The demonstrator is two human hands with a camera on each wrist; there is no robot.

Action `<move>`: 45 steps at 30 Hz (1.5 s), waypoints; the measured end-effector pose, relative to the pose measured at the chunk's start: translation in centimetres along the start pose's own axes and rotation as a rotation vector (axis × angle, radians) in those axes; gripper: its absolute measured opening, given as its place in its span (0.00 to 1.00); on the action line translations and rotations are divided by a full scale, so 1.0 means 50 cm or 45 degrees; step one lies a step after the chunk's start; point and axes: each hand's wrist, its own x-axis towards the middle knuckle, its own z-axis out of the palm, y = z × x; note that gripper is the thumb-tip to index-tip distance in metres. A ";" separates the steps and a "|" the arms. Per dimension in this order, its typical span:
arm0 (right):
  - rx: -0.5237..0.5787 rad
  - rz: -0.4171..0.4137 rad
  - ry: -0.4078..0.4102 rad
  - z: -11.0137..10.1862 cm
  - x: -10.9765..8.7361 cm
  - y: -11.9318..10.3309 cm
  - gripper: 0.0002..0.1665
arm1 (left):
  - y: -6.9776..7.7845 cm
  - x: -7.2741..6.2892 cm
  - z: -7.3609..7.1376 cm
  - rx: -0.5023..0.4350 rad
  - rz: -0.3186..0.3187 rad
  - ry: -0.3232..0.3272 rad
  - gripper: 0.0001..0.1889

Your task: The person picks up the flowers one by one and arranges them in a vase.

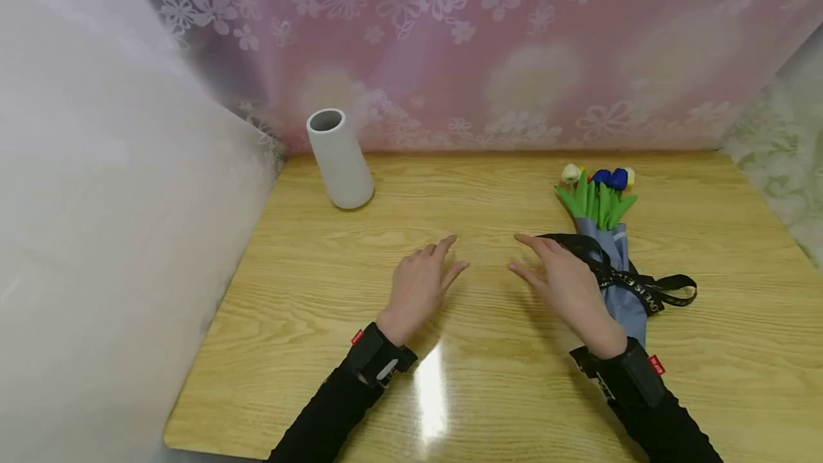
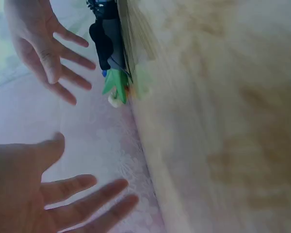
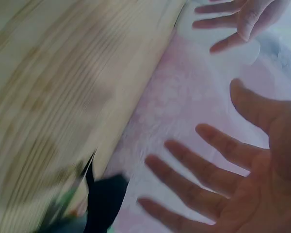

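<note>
Table point(image 1: 321, 284): wood-grained, smooth, glossy, with bright light reflection. Vase point(image 1: 343, 166): smooth, matt, ceramic-looking. Wrap point(image 1: 626, 316): creased, paper-like, matt. Ribbon point(image 1: 633, 284): smooth, cloth-like, printed. Leaves point(image 1: 598, 202): smooth, artificial-looking. Curtain point(image 1: 418, 56): cloth-like, faint sheen. Sleeves point(image 1: 328, 406): matt, crinkled cloth.

head: high, forward-down | wrists: close, tipped sideways | all share: tabletop point(image 1: 308, 320)
</note>
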 end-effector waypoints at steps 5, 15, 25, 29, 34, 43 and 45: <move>0.043 0.098 0.048 -0.047 -0.004 0.051 0.19 | 0.035 0.039 -0.008 -0.068 -0.005 0.038 0.12; -0.075 0.271 0.043 -0.139 -0.013 0.192 0.23 | 0.143 0.121 0.011 -0.116 0.076 -0.026 0.12; -0.053 0.372 -0.213 -0.137 -0.018 0.281 0.34 | 0.237 0.164 0.126 -0.362 -0.009 -0.177 0.12; -0.008 0.400 -0.312 -0.120 -0.021 0.296 0.39 | 0.269 0.163 0.163 -0.231 -0.007 -0.107 0.13; 0.046 0.432 -0.377 -0.111 -0.029 0.302 0.42 | 0.297 0.173 0.181 -0.164 0.089 -0.163 0.22; 0.089 0.444 -0.307 -0.096 -0.044 0.302 0.41 | 0.336 0.174 0.214 -0.330 -0.012 -0.334 0.31; 0.085 0.450 -0.298 -0.095 -0.043 0.302 0.41 | 0.340 0.176 0.217 -0.348 -0.019 -0.344 0.30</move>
